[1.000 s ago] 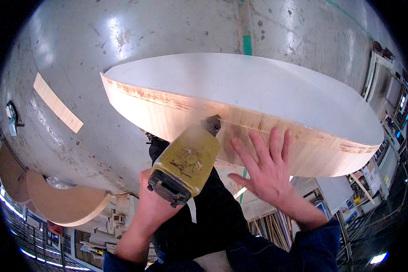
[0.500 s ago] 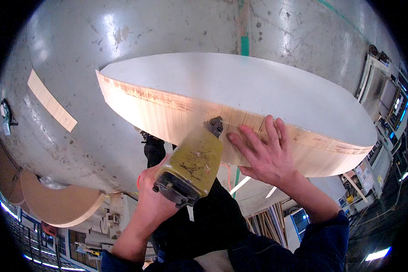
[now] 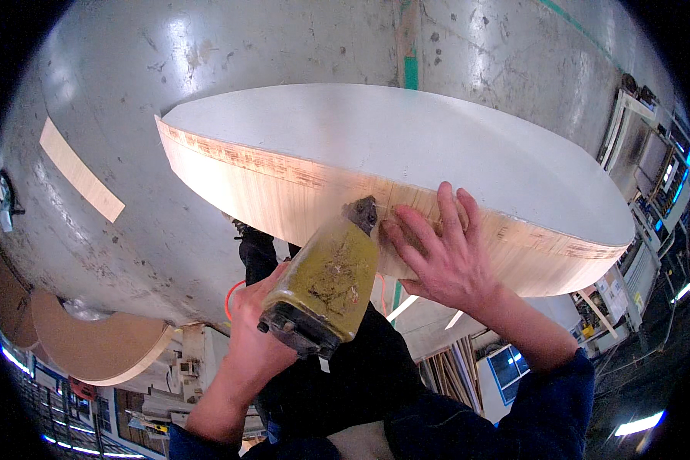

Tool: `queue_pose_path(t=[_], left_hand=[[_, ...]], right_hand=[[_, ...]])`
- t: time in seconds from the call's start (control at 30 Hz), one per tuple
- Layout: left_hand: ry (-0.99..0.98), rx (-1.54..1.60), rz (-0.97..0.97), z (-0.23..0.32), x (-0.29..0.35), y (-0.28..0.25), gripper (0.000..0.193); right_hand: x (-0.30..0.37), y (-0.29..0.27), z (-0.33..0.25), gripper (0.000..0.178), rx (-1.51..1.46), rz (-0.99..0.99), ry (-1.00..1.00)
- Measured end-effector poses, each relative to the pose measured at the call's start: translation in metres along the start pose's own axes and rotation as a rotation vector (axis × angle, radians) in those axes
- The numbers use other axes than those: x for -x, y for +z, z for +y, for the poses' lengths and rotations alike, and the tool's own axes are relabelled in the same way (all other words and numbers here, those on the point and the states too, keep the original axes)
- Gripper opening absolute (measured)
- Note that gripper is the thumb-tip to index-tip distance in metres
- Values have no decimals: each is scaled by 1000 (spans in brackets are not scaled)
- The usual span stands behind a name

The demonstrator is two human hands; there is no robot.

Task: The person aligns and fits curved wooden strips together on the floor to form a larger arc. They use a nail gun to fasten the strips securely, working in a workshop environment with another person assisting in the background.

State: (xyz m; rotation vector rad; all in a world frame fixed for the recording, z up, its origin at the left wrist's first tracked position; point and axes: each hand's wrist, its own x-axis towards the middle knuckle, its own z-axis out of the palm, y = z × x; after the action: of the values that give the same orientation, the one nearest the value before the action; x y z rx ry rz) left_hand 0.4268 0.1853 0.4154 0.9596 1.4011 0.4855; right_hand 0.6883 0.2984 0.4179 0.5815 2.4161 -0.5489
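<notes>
My left hand (image 3: pixel 259 330) is wrapped round the handle of a worn yellow-green air nailer (image 3: pixel 326 284), its grip mostly hidden behind the tool body. The nailer's dark nose (image 3: pixel 362 211) meets a pale wood veneer strip (image 3: pixel 238 184) that runs along the curved edge of a large oval panel (image 3: pixel 406 138) with a whitish face. Just right of the nose, my right hand (image 3: pixel 448 257) lies against the strip, fingers spread and thumb lower down. Brown marks and fine grain lines show along the strip's upper border.
A loose veneer strip (image 3: pixel 80 172) lies on the grey floor (image 3: pixel 245 46) at left. Brown curved boards (image 3: pixel 92 337) stand at lower left. A red hose (image 3: pixel 231 295) loops beside my left hand. Stacked wood strips (image 3: pixel 451 379) are below, and frames and equipment (image 3: pixel 640 146) line the right.
The panel and both hands have shifted very slightly left in view. The nailer's nose stays at about the same place on the strip, with its rear end a little lower.
</notes>
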Motion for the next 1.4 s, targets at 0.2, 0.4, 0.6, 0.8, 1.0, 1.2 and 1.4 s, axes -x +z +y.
queue_pose_path(t=[0.2,0.4,0.6,0.8,1.0,1.2,1.4], left_hand=[[71,-22,43,-1,-3,-1,46],[-50,113,3,-5,1,3,47],[-114,171,19,-6,4,4,49],[-108,138,56,-9,6,6,49],[37,-104,150,-28,10,15,29],[78,-2,249,-10,-6,15,31],[121,-31,244,-16,-12,12,26]], right_hand=[[-2,3,1,88,-5,44,-26],[-2,5,2,86,-22,51,-29],[-2,3,1,87,-15,49,-30],[-1,6,-1,94,-6,40,-25],[0,4,-4,101,72,-16,1],[3,5,-6,101,118,38,-1],[2,-1,-6,100,202,156,-60]])
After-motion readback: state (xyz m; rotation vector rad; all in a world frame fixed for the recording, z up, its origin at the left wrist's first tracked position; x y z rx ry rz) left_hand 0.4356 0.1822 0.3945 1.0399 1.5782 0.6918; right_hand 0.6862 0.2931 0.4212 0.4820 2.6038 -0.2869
